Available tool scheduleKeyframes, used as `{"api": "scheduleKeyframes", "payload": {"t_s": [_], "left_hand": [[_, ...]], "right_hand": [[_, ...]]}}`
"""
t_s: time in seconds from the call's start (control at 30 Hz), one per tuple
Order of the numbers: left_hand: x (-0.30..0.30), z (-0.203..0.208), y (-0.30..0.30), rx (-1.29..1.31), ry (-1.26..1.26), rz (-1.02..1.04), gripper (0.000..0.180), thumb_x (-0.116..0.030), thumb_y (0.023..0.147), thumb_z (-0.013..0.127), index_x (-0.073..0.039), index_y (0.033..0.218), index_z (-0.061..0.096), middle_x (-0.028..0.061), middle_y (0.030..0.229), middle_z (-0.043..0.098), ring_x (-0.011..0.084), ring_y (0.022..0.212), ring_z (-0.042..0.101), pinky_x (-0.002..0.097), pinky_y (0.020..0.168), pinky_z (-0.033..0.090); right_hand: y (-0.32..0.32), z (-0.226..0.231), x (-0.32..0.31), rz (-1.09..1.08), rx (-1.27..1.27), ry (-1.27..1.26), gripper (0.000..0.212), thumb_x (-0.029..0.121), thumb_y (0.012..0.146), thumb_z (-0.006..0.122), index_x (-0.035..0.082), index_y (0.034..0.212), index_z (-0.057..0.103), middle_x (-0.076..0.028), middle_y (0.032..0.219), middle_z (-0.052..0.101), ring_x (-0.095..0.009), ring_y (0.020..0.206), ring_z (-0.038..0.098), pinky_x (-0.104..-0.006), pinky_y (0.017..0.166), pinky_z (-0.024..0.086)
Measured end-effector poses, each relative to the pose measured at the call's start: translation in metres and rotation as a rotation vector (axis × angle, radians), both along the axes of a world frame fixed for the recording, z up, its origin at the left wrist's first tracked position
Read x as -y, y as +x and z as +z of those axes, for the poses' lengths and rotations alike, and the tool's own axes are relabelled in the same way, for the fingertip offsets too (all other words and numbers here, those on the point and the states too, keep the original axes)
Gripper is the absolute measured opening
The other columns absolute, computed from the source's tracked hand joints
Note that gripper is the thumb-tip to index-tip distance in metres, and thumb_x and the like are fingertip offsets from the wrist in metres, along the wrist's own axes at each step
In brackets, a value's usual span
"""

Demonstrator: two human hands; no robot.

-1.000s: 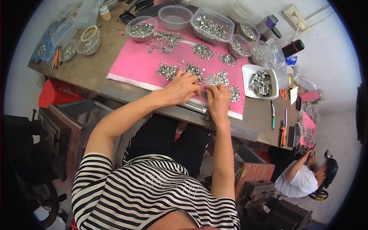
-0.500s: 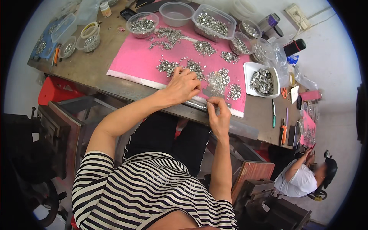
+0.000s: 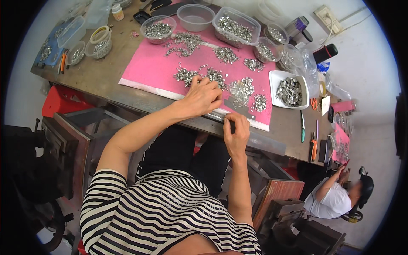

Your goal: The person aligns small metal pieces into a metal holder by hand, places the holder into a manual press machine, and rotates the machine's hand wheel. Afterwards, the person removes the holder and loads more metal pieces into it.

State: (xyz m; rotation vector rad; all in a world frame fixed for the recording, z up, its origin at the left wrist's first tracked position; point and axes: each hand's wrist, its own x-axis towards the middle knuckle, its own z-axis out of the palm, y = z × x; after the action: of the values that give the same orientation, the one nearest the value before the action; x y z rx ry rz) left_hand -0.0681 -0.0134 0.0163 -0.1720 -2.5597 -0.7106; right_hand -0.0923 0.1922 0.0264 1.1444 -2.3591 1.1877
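My left hand (image 3: 201, 97) is bent over the near edge of two heaps of small silvery metal pieces (image 3: 185, 75). Its fingers are curled together at the heaps, and what they grip is hidden beneath them. A narrow metal strip (image 3: 216, 115) with a row of small bright pieces lies along the table's front edge, between my hands. My right hand (image 3: 238, 134) is closed at the strip's right part, thumb and forefinger close together; anything pinched there is too small to make out. Thin wire-like pieces (image 3: 242, 91) and a smaller heap (image 3: 259, 103) lie beyond it.
A pink mat (image 3: 144, 68) covers the table's middle. Clear tubs (image 3: 195, 17) line its far side, and a white tray (image 3: 273, 91) of metal parts stands right. Orange-handled pliers (image 3: 313, 146) and a green-handled tool (image 3: 303, 127) lie beyond. Another person (image 3: 331, 197) sits at far right.
My right hand has shifted left and slightly nearer to me along the strip, closer to my left hand. The left hand has hardly moved.
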Motion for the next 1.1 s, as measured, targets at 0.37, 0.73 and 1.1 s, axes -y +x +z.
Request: {"api": "scheduleKeyframes", "payload": {"t_s": [0.37, 0.73, 1.1], "left_hand": [[-0.004, 0.000, 0.003, 0.065, 0.017, 0.034, 0.005, -0.016, 0.081, 0.069, -0.011, 0.081, 0.068, 0.0064, 0.095, 0.060, 0.0278, 0.100, 0.055, 0.0541, 0.098, 0.032], [-0.004, 0.001, 0.004, 0.090, -0.035, 0.017, 0.008, -0.022, 0.083, 0.073, -0.013, 0.083, 0.073, 0.0062, 0.097, 0.060, 0.0279, 0.103, 0.054, 0.0581, 0.103, 0.030], [-0.007, -0.001, 0.004, -0.003, -0.104, 0.035, 0.004, -0.015, 0.086, 0.071, -0.011, 0.088, 0.069, 0.0048, 0.098, 0.057, 0.0255, 0.103, 0.052, 0.0509, 0.101, 0.033]], "right_hand": [[-0.067, 0.025, 0.011, 0.102, 0.037, 0.056, 0.010, 0.002, 0.089, 0.067, 0.001, 0.099, 0.071, -0.014, 0.092, 0.068, -0.032, 0.084, 0.066, -0.0406, 0.077, 0.049], [-0.163, -0.011, 0.099, -0.101, -0.023, 0.142, 0.014, 0.014, 0.093, 0.065, 0.003, 0.094, 0.074, -0.019, 0.093, 0.068, -0.039, 0.084, 0.066, -0.0476, 0.078, 0.051], [-0.166, -0.019, 0.124, -0.260, -0.269, 0.331, 0.017, 0.020, 0.086, 0.068, 0.003, 0.089, 0.070, -0.016, 0.095, 0.068, -0.034, 0.094, 0.063, -0.0479, 0.088, 0.045]]}}
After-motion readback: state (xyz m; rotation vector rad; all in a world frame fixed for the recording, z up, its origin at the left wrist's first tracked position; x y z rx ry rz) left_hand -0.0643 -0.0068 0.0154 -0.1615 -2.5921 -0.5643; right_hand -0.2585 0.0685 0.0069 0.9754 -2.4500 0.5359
